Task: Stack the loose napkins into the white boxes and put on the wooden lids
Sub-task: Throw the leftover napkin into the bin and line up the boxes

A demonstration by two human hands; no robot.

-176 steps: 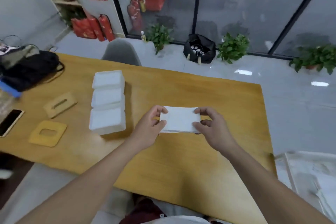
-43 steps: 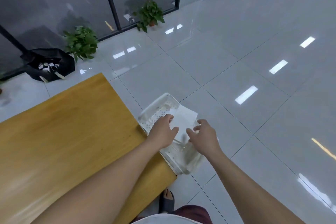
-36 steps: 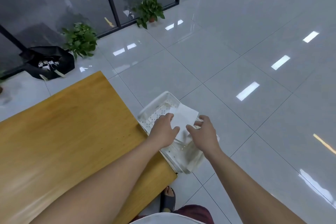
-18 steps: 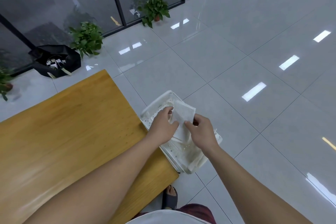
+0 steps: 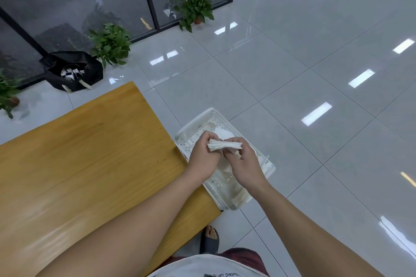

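Napkins (image 5: 224, 145), flat in the basket (image 5: 198, 120) a moment ago, are now lifted. Your left hand (image 5: 203, 157) and right hand (image 5: 244, 162) pinch the stack, ready for a box.

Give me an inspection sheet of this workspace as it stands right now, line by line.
Surface: wooden table, only bare top in view.
Job's things: a stack of white napkins held above the white perforated basket, which sits off the table's right end; more white sheets lie inside it. White boxes and wooden lids not in view.
Clutter: nothing seen on the visible table.
Grippers: left hand and right hand both pinch the napkin stack, one at each end.
Cables: nothing seen.
Surroundings: glossy tiled floor, glass partition, potted plants, an open black bag on the floor, a sandalled foot beside the table.
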